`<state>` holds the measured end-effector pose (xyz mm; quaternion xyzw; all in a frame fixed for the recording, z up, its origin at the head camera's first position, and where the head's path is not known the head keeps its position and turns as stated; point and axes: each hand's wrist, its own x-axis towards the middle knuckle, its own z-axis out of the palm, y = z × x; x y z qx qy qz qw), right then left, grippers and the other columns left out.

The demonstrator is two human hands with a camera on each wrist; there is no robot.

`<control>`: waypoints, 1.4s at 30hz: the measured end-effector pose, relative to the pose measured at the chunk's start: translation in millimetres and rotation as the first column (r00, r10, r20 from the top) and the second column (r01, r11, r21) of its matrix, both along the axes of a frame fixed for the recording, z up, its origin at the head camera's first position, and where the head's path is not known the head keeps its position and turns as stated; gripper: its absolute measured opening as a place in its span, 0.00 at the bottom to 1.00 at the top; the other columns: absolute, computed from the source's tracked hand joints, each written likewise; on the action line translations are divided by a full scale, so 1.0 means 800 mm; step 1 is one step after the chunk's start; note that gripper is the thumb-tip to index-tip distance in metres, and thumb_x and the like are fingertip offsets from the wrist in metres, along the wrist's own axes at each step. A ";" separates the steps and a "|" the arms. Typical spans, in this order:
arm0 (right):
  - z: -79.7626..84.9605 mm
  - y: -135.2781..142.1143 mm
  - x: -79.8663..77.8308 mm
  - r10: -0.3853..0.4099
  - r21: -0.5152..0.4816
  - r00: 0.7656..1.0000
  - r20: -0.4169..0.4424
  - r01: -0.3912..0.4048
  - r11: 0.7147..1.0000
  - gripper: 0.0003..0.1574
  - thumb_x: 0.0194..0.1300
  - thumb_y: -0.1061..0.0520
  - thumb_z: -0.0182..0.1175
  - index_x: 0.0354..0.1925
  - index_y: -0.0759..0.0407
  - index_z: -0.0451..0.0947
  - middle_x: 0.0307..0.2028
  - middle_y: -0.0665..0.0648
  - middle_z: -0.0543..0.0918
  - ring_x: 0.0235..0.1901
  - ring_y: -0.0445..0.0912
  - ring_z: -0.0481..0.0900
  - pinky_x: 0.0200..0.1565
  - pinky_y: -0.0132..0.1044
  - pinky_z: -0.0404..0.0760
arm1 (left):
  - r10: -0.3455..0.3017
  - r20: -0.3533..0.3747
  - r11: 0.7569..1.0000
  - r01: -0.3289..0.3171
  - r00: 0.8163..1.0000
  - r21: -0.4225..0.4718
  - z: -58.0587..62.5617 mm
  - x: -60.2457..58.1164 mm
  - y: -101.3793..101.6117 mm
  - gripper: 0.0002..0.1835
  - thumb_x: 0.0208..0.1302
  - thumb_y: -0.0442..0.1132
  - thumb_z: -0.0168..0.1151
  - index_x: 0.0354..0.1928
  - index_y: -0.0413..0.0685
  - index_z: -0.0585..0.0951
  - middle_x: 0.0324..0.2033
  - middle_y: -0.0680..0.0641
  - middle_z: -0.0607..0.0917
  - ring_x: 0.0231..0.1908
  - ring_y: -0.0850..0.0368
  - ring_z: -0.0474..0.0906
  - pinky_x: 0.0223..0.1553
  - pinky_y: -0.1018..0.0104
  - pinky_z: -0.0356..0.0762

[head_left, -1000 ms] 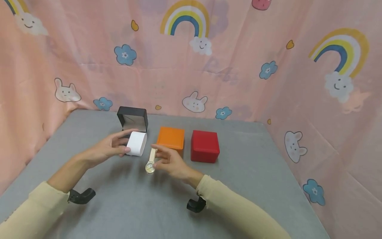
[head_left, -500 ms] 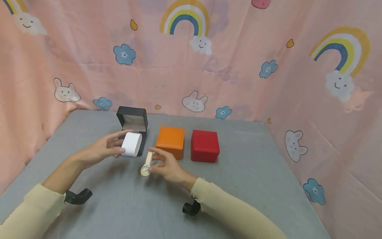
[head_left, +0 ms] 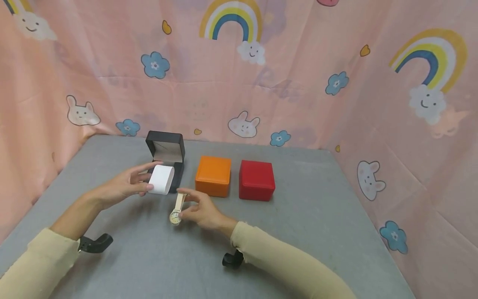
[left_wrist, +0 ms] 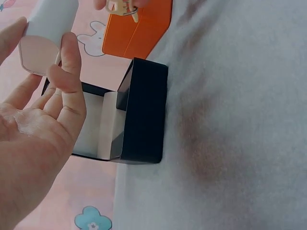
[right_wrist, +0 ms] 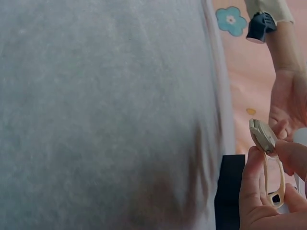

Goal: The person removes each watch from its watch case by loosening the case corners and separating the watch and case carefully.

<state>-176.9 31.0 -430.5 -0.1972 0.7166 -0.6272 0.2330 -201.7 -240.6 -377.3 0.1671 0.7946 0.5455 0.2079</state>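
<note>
While left fingers (head_left: 143, 167) grip white cushion (head_left: 160, 180), parted by its width, right fingers (head_left: 195, 193) pinch cream watch (head_left: 175, 217).

Across the grey desk (head_left: 317, 216) I see an orange box (head_left: 213, 175) with its lid down and, near it on my right, a red box (head_left: 256, 180), also closed. Beyond them I face a pink curtain (head_left: 295, 112), creased in places and wrapping round to both sides, printed with rainbows (head_left: 231, 8), smiling clouds (head_left: 251, 52), blue flowers (head_left: 155, 65) and white rabbits (head_left: 244, 126).
</note>
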 end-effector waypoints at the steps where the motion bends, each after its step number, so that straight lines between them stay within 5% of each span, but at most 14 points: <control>1: -0.001 -0.002 0.001 0.005 0.011 1.000 0.006 -0.005 1.000 0.44 0.61 0.75 0.63 0.73 0.57 0.67 0.59 0.67 0.76 0.29 0.42 0.81 0.35 0.27 0.78 | -0.002 0.000 1.000 0.002 1.000 0.003 -0.001 0.000 -0.001 0.41 0.71 0.38 0.61 0.80 0.48 0.53 0.72 0.29 0.65 0.54 0.64 0.76 0.46 0.64 0.78; 6: -0.004 -0.008 0.004 0.010 0.067 1.000 0.025 -0.012 0.998 0.44 0.61 0.73 0.65 0.72 0.53 0.68 0.62 0.63 0.76 0.31 0.43 0.82 0.39 0.29 0.81 | -0.015 -0.010 1.000 0.015 1.000 0.025 -0.007 -0.001 -0.007 0.39 0.71 0.36 0.60 0.80 0.48 0.54 0.68 0.33 0.69 0.51 0.65 0.78 0.44 0.66 0.78; 14: -0.013 -0.017 0.006 0.013 0.056 1.000 0.007 -0.013 0.998 0.44 0.60 0.77 0.64 0.72 0.59 0.67 0.63 0.67 0.75 0.33 0.42 0.83 0.38 0.28 0.81 | -0.011 -0.002 0.999 0.011 1.000 0.040 -0.014 -0.002 -0.017 0.39 0.72 0.36 0.60 0.80 0.50 0.54 0.64 0.57 0.73 0.55 0.72 0.76 0.45 0.65 0.79; 21: -0.016 -0.028 0.008 -0.013 0.066 1.000 0.000 0.013 0.998 0.43 0.60 0.76 0.64 0.72 0.59 0.68 0.58 0.65 0.77 0.37 0.47 0.87 0.36 0.27 0.80 | 0.006 0.012 0.999 -0.006 1.000 0.042 -0.013 -0.004 -0.022 0.41 0.72 0.36 0.60 0.80 0.47 0.51 0.66 0.49 0.70 0.52 0.68 0.78 0.44 0.64 0.79; 29: -0.016 -0.033 0.017 -0.007 0.098 1.000 0.015 0.006 0.995 0.43 0.61 0.74 0.65 0.72 0.57 0.68 0.59 0.62 0.77 0.32 0.39 0.81 0.34 0.26 0.78 | -0.006 0.026 0.998 0.004 1.000 0.064 -0.015 -0.004 -0.025 0.40 0.72 0.34 0.59 0.80 0.47 0.52 0.60 0.63 0.75 0.51 0.67 0.79 0.43 0.66 0.79; 42: -0.020 -0.044 0.021 -0.051 0.138 0.999 0.009 0.050 0.989 0.43 0.59 0.76 0.65 0.70 0.59 0.70 0.56 0.62 0.79 0.30 0.40 0.83 0.34 0.28 0.82 | 0.009 0.015 0.999 -0.009 1.000 0.036 -0.017 -0.007 -0.027 0.40 0.72 0.36 0.60 0.80 0.49 0.53 0.61 0.59 0.73 0.52 0.68 0.79 0.44 0.65 0.79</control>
